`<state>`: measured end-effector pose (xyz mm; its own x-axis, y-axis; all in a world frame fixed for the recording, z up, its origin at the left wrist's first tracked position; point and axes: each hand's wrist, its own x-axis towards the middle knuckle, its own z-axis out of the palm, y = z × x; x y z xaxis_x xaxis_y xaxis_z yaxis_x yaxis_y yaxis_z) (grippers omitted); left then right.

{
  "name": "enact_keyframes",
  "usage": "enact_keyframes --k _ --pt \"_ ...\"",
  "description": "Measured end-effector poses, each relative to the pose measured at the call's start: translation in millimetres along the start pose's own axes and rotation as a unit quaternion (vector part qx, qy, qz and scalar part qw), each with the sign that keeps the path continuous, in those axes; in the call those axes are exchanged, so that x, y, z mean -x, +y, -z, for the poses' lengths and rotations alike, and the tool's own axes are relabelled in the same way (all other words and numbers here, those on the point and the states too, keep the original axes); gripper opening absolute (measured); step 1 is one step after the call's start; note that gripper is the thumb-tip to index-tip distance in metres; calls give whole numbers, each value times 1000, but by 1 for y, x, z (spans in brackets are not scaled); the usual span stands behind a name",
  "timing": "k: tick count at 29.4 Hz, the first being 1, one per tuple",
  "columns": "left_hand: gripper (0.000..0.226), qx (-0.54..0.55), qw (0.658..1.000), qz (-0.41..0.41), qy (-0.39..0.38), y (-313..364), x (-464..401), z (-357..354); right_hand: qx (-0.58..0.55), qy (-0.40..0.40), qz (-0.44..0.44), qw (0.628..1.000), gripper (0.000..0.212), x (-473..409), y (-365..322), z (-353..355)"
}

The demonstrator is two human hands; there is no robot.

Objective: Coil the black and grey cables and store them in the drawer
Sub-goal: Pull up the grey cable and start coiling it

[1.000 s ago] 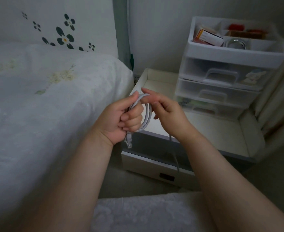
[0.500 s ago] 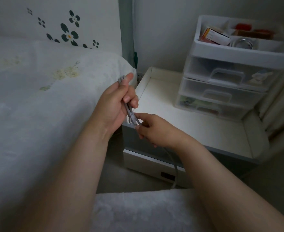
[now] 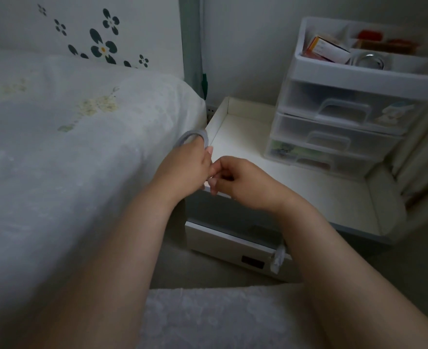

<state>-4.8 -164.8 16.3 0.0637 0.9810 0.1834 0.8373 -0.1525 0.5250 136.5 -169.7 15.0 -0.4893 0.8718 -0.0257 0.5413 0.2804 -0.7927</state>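
No legible text. Box (image 3: pixel 327 50) in the organizer's (image 3: pixel 359 74) top tray carries print, too blurred to read. Sticker (image 3: pixel 394 113) on its top drawer: picture only, no words made out.

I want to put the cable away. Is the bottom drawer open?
Open. The drawer juts forward below the nightstand top, with a dark gap behind its front. Its inside is hidden.

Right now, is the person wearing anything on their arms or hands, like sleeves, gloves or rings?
No. Both forearms are bare right up to the picture's edge, with no sleeves showing. The left hand and right hand have no gloves, and no rings, watch or bracelet can be seen. The fingernails look short and plain.
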Motion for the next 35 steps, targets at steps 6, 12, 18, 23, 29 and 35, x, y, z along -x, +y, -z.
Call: enact_keyframes --k 6,12,18,23,29,35 --pt "28 82 990 11 -112 0 0 5 -2 39 24 999 17 2 5 6" --pt "55 199 961 40 -187 0 5 14 110 35 -13 993 37 4 8 27" --pt "42 447 833 27 -326 -6 6 20 -131 100 75 983 2 8 10 34" --pt "41 613 719 31 -326 -2 7 16 -165 227 97 955 11 0 14 21" --pt "36 773 598 30 -208 4 6 16 -172 246 79 951 21 -9 19 4" --pt "34 809 570 64 -129 9 5 15 -200 208 62 955 26 -12 17 -10"
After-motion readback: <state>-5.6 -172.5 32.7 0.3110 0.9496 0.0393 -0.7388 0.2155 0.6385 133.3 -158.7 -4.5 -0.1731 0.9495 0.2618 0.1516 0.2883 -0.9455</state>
